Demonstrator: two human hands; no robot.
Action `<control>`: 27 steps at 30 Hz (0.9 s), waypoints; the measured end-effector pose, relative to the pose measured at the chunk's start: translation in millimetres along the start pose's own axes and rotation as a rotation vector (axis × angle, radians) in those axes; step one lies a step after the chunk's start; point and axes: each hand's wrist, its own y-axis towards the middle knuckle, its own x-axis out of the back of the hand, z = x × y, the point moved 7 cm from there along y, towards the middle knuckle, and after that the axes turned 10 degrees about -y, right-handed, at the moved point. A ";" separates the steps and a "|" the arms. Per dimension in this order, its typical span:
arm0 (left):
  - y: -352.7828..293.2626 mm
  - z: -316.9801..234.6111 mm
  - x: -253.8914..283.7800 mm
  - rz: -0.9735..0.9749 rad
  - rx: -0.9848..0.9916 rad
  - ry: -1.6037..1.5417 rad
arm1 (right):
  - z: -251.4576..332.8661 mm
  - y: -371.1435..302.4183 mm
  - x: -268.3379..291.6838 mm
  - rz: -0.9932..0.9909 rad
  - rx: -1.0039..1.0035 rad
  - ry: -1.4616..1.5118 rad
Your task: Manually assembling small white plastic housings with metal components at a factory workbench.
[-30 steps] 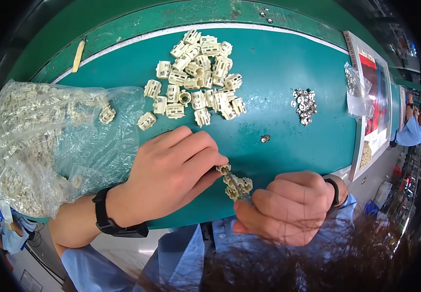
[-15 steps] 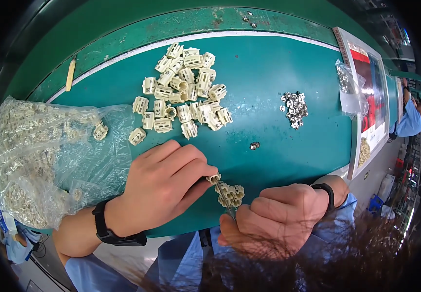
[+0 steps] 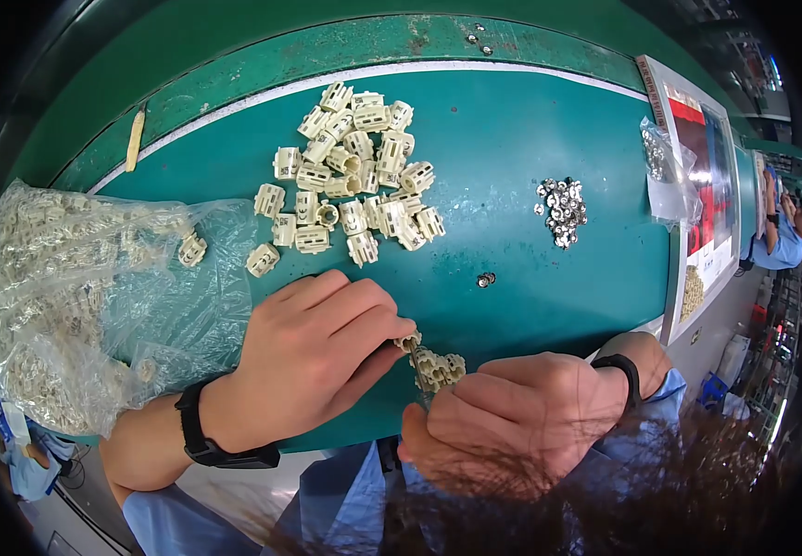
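Note:
Between the thumb and index finger of my left hand (image 3: 313, 357) is a small cream plastic socket piece (image 3: 406, 342), its open end showing. My right hand (image 3: 521, 417) is closed round a thin grey metal tool (image 3: 420, 372); most of it is hidden in the fist, and I cannot make out its kind. The tool's far end meets the piece in my left hand. Right beside the tool, a small cluster of similar cream pieces (image 3: 443, 370) stands with hollow ends up, partly covered by my right hand.
Beyond my left hand lies a heap of cream socket pieces (image 3: 345, 171) on the green mat (image 3: 484, 130). A clear bag (image 3: 67, 306) of such pieces sits left. Small metal parts (image 3: 562, 211) are piled right, near a bagged batch (image 3: 668, 171) and a framed sheet (image 3: 707, 185). A co-worker (image 3: 776, 236) is far right.
My right hand has shifted slightly left, and less of the metal tool shows. My left hand still holds the socket piece in nearly the same place.

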 end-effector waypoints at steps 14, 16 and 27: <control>-1.6 4.0 -1.1 0.012 0.042 0.011 | -54.4 -29.0 22.5 -0.124 -0.433 0.432; 1.9 5.8 -4.0 0.047 0.053 0.009 | -52.0 -39.2 18.2 -0.189 -0.454 0.401; 7.0 0.0 1.6 0.004 0.002 0.069 | -38.9 -20.9 -2.2 -0.255 -0.406 0.172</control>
